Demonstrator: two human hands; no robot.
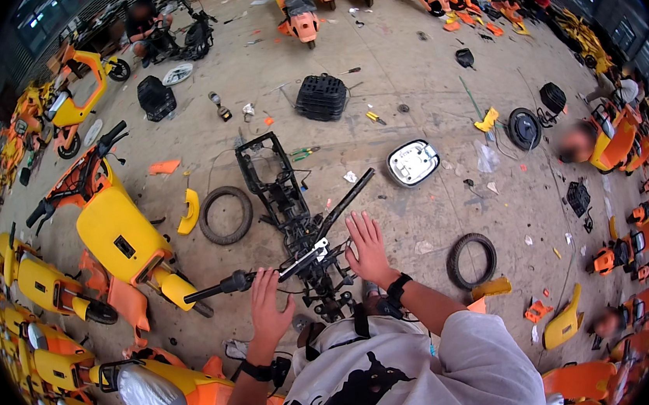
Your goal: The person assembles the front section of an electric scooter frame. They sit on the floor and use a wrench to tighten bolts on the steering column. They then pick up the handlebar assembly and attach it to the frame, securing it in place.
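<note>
In front of me stands a stripped black scooter frame (281, 199), its body panels off. Its handlebar (340, 205) lies across the near end, one arm pointing up to the right and the other to the left. My left hand (271, 309) is open, fingers stretched, with the fingertips at the left part of the bar beside the black grip (231, 283); whether they touch it I cannot tell. Spread open, my right hand (368, 251) is just right of the bar's right arm and holds nothing. A silvery metal piece (310, 257) sits at the bar's middle.
Left stands a yellow scooter (119, 214), with a loose tyre (226, 215) beside it. On the floor lie a white-lined tray-like part (413, 163), a black ribbed box (321, 97), pliers (306, 153) and another tyre (471, 261). A person (144, 28) crouches at the far left.
</note>
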